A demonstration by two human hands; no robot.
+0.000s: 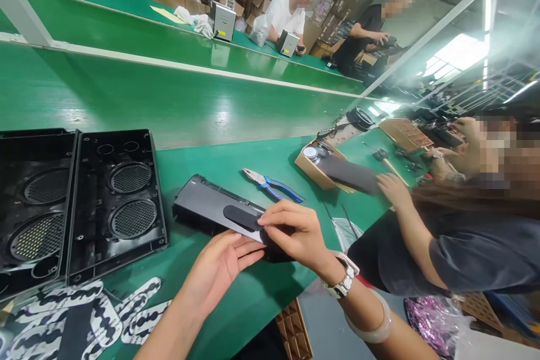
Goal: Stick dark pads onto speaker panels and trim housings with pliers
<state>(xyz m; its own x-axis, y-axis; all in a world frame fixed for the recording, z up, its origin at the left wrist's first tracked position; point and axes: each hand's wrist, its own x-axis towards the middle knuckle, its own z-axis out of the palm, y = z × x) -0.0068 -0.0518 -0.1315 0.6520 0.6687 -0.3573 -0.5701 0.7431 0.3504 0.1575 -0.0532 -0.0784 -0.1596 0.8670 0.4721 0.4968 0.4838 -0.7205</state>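
A grey-black speaker housing [211,207] lies on its side on the green bench, with an oval black pad [241,217] on its upper face. My left hand [223,265] supports the housing from below, palm up and fingers stretched flat. My right hand [295,230] rests on the top near the pad's right end, fingers curled and pressing on the surface. A watch and a pale bangle sit on my right wrist.
Two black speaker front panels [113,202] with round grilles lie at the left. Blue-handled pliers [274,184] lie beyond the housing. Sheets with black cut-out pads [76,315] sit at the lower left. A co-worker at the right handles a housing on a cardboard tray [314,171]. Two more people work across the conveyor.
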